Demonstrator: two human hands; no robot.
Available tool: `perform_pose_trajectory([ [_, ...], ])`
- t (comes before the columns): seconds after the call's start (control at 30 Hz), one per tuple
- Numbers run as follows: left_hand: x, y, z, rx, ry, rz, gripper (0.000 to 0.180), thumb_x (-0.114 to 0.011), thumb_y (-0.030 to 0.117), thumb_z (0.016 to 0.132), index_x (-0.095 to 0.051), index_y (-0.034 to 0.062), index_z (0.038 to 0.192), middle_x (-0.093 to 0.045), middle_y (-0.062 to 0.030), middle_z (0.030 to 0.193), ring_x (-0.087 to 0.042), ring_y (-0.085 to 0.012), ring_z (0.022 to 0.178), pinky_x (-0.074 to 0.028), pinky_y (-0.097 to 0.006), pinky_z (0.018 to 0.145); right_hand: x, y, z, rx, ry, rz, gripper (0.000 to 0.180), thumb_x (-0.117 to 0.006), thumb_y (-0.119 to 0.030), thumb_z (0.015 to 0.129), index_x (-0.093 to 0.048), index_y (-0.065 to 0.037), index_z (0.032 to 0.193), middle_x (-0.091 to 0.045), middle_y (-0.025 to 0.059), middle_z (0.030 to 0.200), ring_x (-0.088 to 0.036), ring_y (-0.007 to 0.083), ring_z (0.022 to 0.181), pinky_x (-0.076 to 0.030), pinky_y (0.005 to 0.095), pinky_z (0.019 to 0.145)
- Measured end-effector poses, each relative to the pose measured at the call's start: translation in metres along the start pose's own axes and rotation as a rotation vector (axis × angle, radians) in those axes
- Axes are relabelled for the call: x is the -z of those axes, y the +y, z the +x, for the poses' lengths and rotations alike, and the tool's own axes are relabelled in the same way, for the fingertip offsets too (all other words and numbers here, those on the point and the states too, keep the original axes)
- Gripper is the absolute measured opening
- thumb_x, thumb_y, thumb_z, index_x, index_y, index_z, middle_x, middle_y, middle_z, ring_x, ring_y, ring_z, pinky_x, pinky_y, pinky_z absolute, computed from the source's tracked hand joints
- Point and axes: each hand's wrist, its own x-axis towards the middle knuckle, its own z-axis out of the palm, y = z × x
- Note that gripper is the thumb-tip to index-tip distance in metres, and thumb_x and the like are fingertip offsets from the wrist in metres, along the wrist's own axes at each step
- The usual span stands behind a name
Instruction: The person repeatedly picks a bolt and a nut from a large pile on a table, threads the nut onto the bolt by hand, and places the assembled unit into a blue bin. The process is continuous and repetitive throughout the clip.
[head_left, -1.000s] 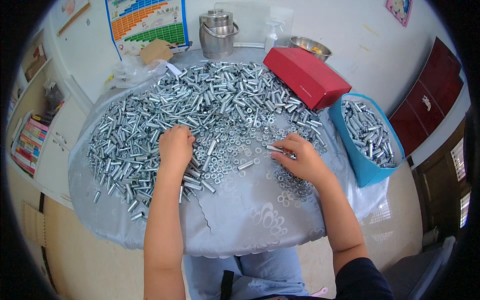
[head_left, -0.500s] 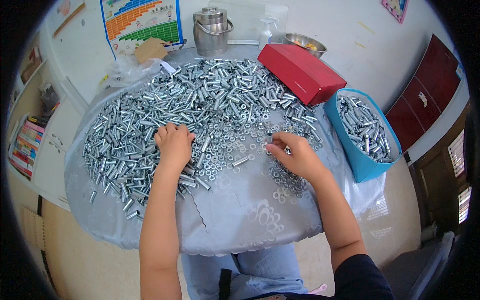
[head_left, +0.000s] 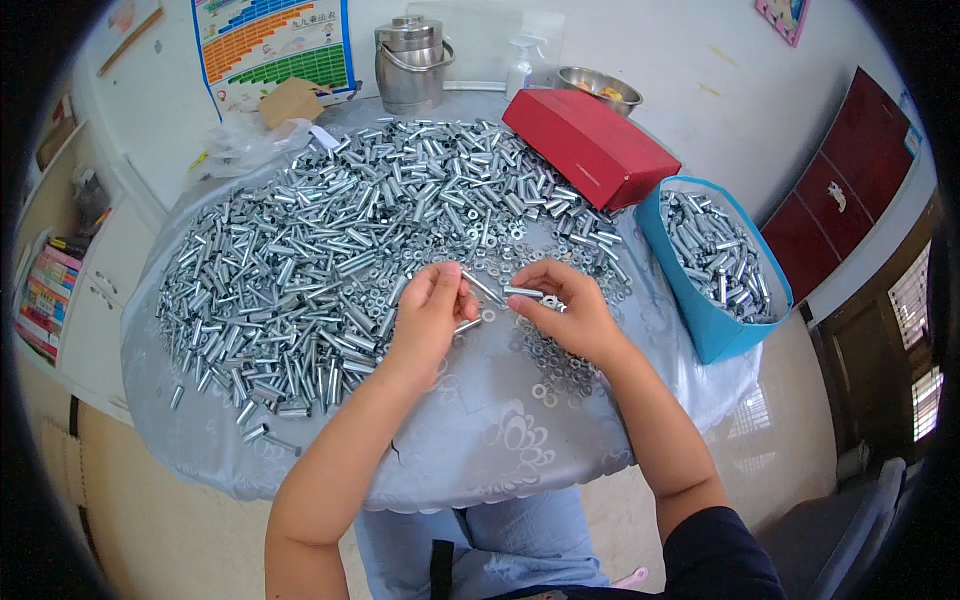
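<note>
1. Metal pin (head_left: 484,288): my left hand (head_left: 432,305) pinches one end; the other sits just beside the metal sleeve (head_left: 523,291) between my right hand's (head_left: 572,310) fingertips.
2. Both parts look stiff, light and slippery; I'd grip near an end.
3. Loose nuts (head_left: 560,365) clutter the bench (head_left: 450,450) below; a tube pile (head_left: 300,250) crowds my left.
4. Beyond, right: red box (head_left: 590,150), blue bin (head_left: 735,342).

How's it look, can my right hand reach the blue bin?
Probably yes: the blue bin stands open-topped, to the right of your right hand, with nothing tall between them. That hand holds a tube, though.
</note>
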Motion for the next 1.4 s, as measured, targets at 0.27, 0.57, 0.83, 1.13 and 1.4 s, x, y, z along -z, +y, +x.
perform_pose_trajectory([
  [0.27, 0.005, -0.001, 0.005, 0.053, -0.025, -0.175, 0.019, -0.044, 0.021, 0.094, -0.048, 0.0046, 0.086, -0.046, -0.0016, 0.075, -0.044, -0.0117, 0.064, -0.041, -0.029, 0.064, 0.001, -0.003, 0.0, -0.051, -0.023, -0.033, 0.022, -0.067, -0.006, 0.075, -0.058, 0.001, 0.094, -0.063, 0.0075, 0.089, -0.06, 0.0142, 0.085, -0.047, 0.0269, 0.08],
  [0.57, 0.004, 0.001, 0.005, 0.072, -0.024, -0.246, 0.019, -0.043, 0.021, 0.094, -0.048, 0.0048, 0.085, -0.046, -0.0016, 0.075, -0.044, -0.0112, 0.065, -0.042, -0.03, 0.067, 0.002, -0.002, 0.001, -0.103, -0.04, 0.087, 0.022, -0.067, -0.004, 0.076, -0.058, 0.0, 0.095, -0.062, 0.0063, 0.094, -0.058, 0.0132, 0.091, -0.046, 0.0271, 0.082],
  [0.83, 0.005, 0.002, 0.004, 0.088, -0.041, -0.275, 0.019, -0.042, 0.02, 0.095, -0.045, 0.0048, 0.084, -0.046, -0.0031, 0.078, -0.044, -0.0131, 0.068, -0.041, -0.028, 0.066, 0.002, -0.001, 0.0, -0.119, -0.05, 0.088, 0.023, -0.068, -0.005, 0.076, -0.057, 0.001, 0.096, -0.061, 0.0054, 0.095, -0.057, 0.0128, 0.092, -0.045, 0.0269, 0.084],
  [1.13, 0.005, 0.004, 0.004, 0.133, -0.076, -0.237, 0.016, -0.043, 0.018, 0.094, -0.049, 0.0037, 0.092, -0.049, -0.0026, 0.079, -0.047, -0.0109, 0.069, -0.044, -0.029, 0.069, 0.002, -0.005, 0.0, -0.131, -0.048, 0.195, 0.022, -0.067, -0.002, 0.076, -0.057, 0.002, 0.096, -0.06, 0.0062, 0.097, -0.057, 0.0128, 0.093, -0.045, 0.0265, 0.085],
  [1.4, -0.005, 0.001, -0.005, 0.163, -0.136, 0.199, 0.019, -0.054, 0.015, 0.088, -0.054, 0.0029, 0.103, -0.056, -0.0018, 0.085, -0.052, -0.0083, 0.075, -0.045, -0.024, 0.072, 0.005, -0.006, -0.001, -0.1, -0.046, 0.055, 0.023, -0.067, -0.005, 0.075, -0.06, 0.002, 0.096, -0.063, 0.0061, 0.093, -0.058, 0.0129, 0.091, -0.046, 0.0256, 0.081],
])
